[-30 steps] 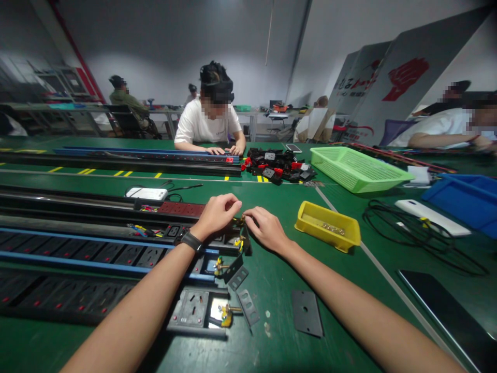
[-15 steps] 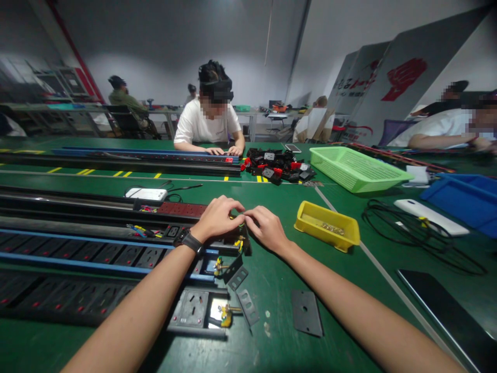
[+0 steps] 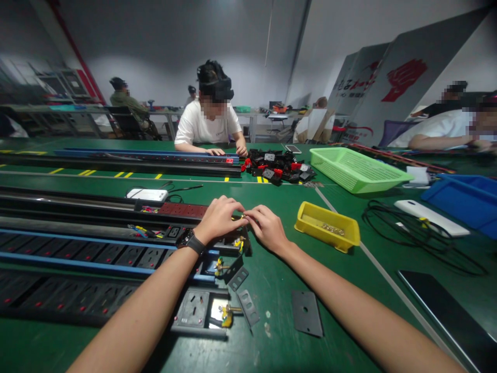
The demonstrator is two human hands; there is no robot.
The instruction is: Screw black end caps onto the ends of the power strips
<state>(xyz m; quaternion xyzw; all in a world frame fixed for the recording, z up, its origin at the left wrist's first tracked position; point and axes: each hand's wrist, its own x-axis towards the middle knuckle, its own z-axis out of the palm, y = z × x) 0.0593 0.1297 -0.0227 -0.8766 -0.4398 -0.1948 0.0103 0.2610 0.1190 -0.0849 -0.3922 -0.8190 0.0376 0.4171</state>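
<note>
My left hand [image 3: 220,217], with a watch on its wrist, and my right hand [image 3: 267,228] meet fingertip to fingertip over the right end of a power strip with dark red sockets [image 3: 182,209]. Both hands are closed in a pinch; a small yellowish piece shows between the fingertips, too small to name. Below them a black power strip [image 3: 174,231] ends in yellow-green wires [image 3: 239,242]. Nearer to me lie a blue-edged power strip [image 3: 149,257] and another black power strip [image 3: 192,308], each with a brass bolt at its end. Slotted metal brackets [image 3: 247,306] rest beside them.
Right of my hands stands a yellow bin [image 3: 328,226] holding small brass parts. A square black plate [image 3: 306,313] lies near my right forearm. Farther off are a green basket [image 3: 357,168], a heap of black sockets [image 3: 274,166], a coiled cable [image 3: 407,238] and a co-worker [image 3: 209,124].
My two hands stay together at almost the same spot, with only slight finger movement. The co-worker opposite has shifted one hand a little to the side.
</note>
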